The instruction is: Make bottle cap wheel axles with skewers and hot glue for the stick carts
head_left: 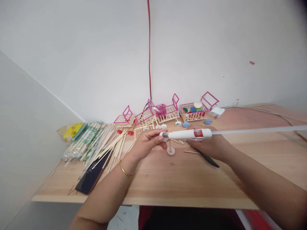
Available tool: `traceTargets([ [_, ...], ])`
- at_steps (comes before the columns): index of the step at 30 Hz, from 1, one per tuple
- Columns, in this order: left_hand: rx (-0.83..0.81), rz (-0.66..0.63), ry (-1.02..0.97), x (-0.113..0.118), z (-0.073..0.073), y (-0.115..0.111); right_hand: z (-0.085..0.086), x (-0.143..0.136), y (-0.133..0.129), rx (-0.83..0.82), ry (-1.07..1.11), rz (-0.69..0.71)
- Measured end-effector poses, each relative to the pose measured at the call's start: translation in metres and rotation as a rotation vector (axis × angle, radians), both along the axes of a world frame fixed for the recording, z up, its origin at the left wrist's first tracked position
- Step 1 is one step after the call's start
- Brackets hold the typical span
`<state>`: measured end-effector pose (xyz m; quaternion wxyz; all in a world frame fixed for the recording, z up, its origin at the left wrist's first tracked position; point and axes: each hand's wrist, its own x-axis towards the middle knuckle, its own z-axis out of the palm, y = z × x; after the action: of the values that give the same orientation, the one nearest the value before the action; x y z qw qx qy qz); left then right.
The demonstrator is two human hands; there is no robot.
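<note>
My left hand (pixel 151 140) pinches a white bottle cap (pixel 163 136) near the middle of the table. A thin stick runs down from it to a second white cap (pixel 170 151). My right hand (pixel 207 145) is wrapped round a white glue gun (pixel 189 134), whose metal tip meets the cap at my left fingers. A long translucent glue stick (pixel 259 130) extends from the gun's back end to the right. Beneath my right hand lies a dark-handled tool (pixel 208 158), partly hidden.
Small stick carts with pink rims (pixel 194 111) line the wall, near a pink cup (pixel 161 110). Loose sticks (pixel 117 147), packaged sticks (pixel 83 140), a yellow packet (pixel 73 131) and a phone (pixel 90 177) lie left on the wooden table (pixel 179 188). Coloured caps (pixel 185 124) lie behind my hands.
</note>
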<state>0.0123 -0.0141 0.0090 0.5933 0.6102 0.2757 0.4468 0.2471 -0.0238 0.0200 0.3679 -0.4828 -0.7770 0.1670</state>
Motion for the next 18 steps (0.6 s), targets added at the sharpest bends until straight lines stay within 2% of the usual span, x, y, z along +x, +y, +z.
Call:
traceTargets([
  [9, -0.014, -0.003, 0.003, 0.0009, 0.0004, 0.0002, -0.0050, 0.0021, 0.0016, 0.017, -0.026, -0.016],
  [18, -0.120, -0.074, -0.124, 0.0016, -0.0017, 0.0011, -0.0019, -0.0006, 0.0003, 0.034, -0.036, -0.025],
])
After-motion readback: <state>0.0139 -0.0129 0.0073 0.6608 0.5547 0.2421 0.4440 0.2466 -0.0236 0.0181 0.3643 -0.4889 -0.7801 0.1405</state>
